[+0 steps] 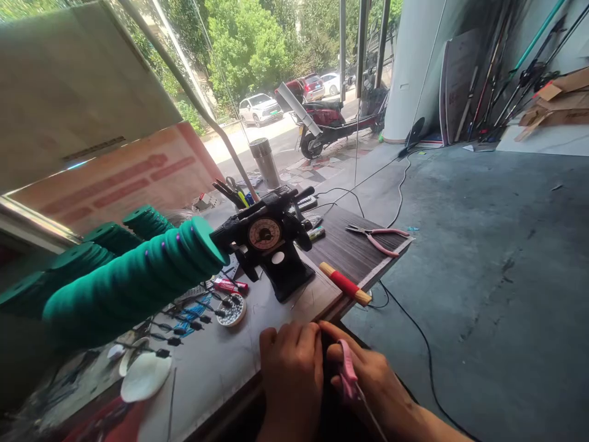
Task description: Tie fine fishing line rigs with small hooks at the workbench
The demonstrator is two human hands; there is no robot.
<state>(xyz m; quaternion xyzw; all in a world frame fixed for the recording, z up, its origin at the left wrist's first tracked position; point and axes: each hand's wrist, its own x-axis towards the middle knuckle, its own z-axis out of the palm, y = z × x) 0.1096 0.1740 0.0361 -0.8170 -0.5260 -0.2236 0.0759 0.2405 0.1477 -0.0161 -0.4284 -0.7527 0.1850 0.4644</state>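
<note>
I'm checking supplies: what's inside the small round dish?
Small pale balls lie in the dish. They cover its bottom, so anything beneath them can't be seen. Black tips hide some balls.

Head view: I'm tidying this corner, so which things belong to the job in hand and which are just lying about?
In use: pink-handled tool, held in the right hand; perhaps the bowl of small balls.
Apparently lying about: pliers, red-wrapped stick, cardboard.

On the pale-topped table (211, 368), dark-grained at right: black dial-faced machine (271, 239) mid-frame, pink-handled metal pliers (370, 232) and red-wrapped tan stick (345, 284) right of centre, round white dish (245, 312) of grey beads (233, 306) left.
</note>
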